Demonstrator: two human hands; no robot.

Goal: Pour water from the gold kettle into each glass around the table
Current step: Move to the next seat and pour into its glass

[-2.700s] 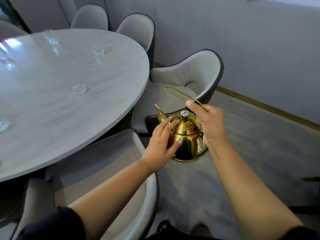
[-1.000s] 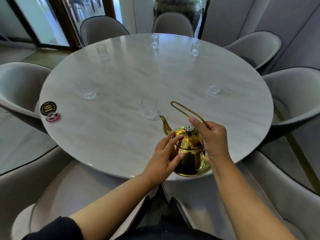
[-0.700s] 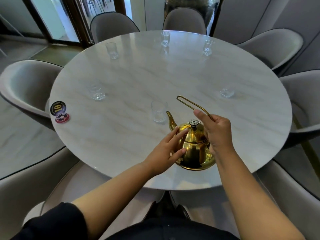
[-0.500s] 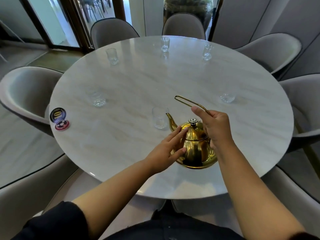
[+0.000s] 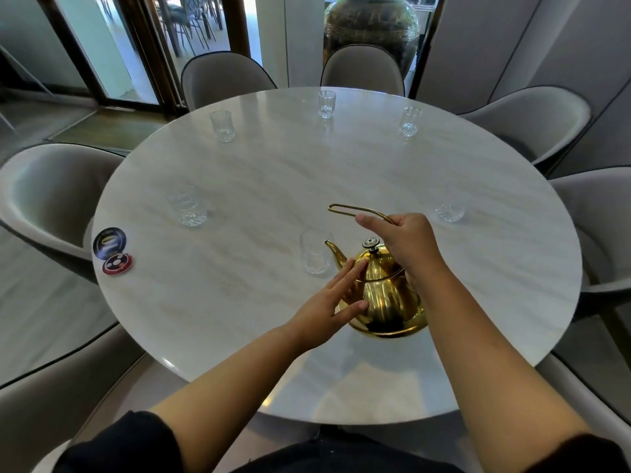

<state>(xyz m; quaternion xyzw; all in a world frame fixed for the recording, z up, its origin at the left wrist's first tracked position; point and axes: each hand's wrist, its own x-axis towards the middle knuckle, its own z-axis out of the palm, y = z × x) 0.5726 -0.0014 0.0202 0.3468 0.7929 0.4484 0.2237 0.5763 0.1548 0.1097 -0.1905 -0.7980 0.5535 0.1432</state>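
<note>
The gold kettle (image 5: 387, 298) hangs above the round marble table (image 5: 259, 172), its spout right at the rim of the nearest clear glass (image 5: 313, 250). My right hand (image 5: 406, 242) grips the kettle's wire handle. My left hand (image 5: 329, 303) rests flat, fingers spread, against the kettle's side. Several more glasses stand around the table: one at the left (image 5: 188, 209), one at the right (image 5: 450, 212), and three far ones (image 5: 222, 126), (image 5: 326, 104), (image 5: 409, 121).
Grey upholstered chairs (image 5: 47, 192) ring the table on all sides. Two round discs, one black (image 5: 109, 243) and one red (image 5: 117, 263), lie at the table's left edge. A large dark vase (image 5: 372, 25) and glass doors stand behind the far chairs.
The view swung from the table's side to facing it. The kettle, held in both hands, has moved out over the table and its spout has come up to the nearest glass.
</note>
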